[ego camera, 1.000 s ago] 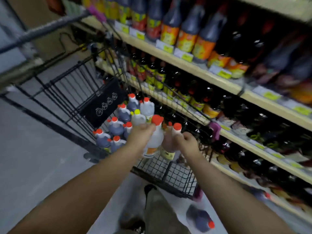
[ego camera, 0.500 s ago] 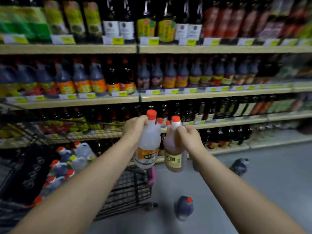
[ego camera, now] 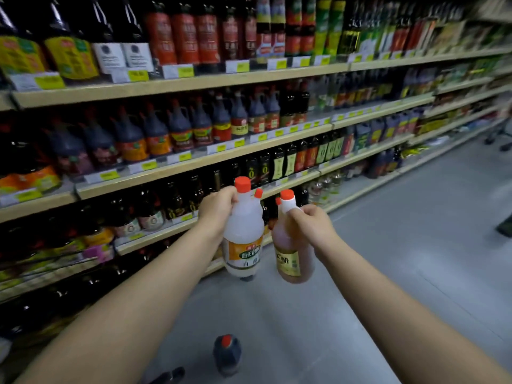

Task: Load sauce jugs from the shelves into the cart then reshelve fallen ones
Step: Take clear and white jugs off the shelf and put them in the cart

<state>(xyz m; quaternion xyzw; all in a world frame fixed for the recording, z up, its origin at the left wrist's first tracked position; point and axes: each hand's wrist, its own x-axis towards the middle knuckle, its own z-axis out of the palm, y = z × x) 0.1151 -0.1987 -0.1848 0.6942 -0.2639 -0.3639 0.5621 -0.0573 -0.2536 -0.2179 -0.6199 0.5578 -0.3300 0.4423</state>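
Fingers (ego camera: 227, 196) of left hand (ego camera: 219, 210) wrapped round neck of translucent white plastic jug with red cap (ego camera: 243, 239), frame centre; right hand (ego camera: 314, 225) grips neck of amber plastic jug with red cap (ego camera: 291, 256), just right of it; both jugs upright, in air before wooden shelves (ego camera: 177, 84) of dark bottles; dark plastic jug with red cap (ego camera: 227, 354) on grey floor (ego camera: 388, 273), lower centre.

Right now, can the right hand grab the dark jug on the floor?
Probably not yet. The right hand grips an amber bottle and the left hand a clear bottle, so neither is free. The dark jug stands on open floor below them, with nothing blocking it.
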